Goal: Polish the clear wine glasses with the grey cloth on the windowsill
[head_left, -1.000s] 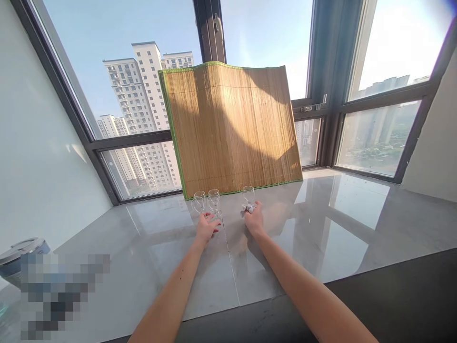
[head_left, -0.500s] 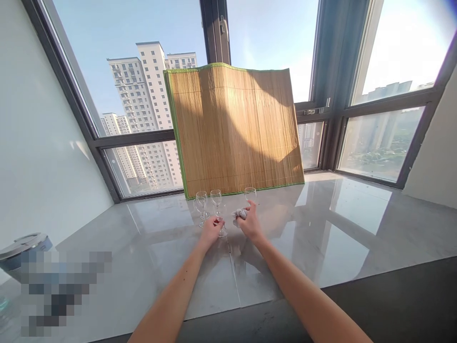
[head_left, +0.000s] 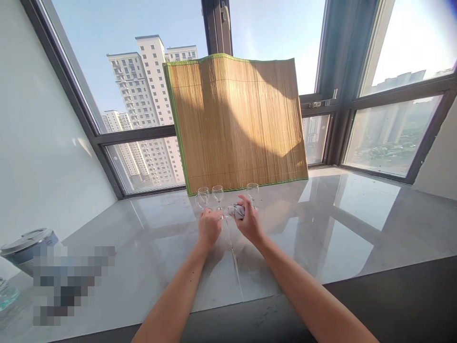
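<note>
My left hand is closed around a small stemmed glass, most of it hidden by the fingers; a clear part of this glass shows at the fingertips, towards the right hand. My right hand grips a bunched grey-white cloth close to that glass, its index finger raised. Whether cloth and glass touch, I cannot tell. Just beyond the left hand, clear stemmed glasses stand upright, among them a left one and a middle one. Another stemmed glass is upright behind the right hand.
A bamboo mat with green edging leans against the window behind the glasses. The glossy grey tiled ledge ends at a dark front edge. At the left stand a lidded bucket-like container and a clear glass object, beside a pixelated patch.
My left hand has turned over so its back shows, and the held glass has shifted with it. The right hand and cloth have moved slightly left and up. The view has shifted a little.
</note>
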Demonstrator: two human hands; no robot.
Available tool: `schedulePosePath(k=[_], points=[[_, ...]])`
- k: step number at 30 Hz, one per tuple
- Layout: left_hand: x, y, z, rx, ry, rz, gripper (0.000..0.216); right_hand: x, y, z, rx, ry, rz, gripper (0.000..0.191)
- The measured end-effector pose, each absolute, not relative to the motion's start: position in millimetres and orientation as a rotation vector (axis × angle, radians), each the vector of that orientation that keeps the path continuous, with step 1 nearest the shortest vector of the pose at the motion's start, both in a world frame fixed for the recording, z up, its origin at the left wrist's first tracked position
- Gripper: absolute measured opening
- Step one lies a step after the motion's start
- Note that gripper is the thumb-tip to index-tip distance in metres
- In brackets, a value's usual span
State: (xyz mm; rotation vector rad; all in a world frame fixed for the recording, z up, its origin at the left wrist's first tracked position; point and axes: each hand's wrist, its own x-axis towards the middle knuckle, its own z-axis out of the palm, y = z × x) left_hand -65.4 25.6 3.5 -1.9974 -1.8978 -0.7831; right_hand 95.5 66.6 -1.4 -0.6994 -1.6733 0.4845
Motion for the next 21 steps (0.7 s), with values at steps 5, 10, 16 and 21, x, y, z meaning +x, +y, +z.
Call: schedulePosePath(k=[5, 10, 16, 21], points=[[-68, 26, 2, -2.055, -1.874, -0.779, 0.032, 102, 81, -3, -0.879, -1.590, 0.447, 0.065], [-72, 31, -1, -1.984, -1.944, -0.872, 0.027, 106, 93, -4, -0.961, -1.419, 0.628, 0.062], [-80, 34, -4, -1.974, -1.938, -0.835, 0.032, 103, 92, -3, -0.784, -1.442, 1.037, 0.065], [-82, 37, -5, -2.042, -1.978, -0.941, 0.030, 110, 87, 4, -0.758, -1.405, 1.321, 0.073]])
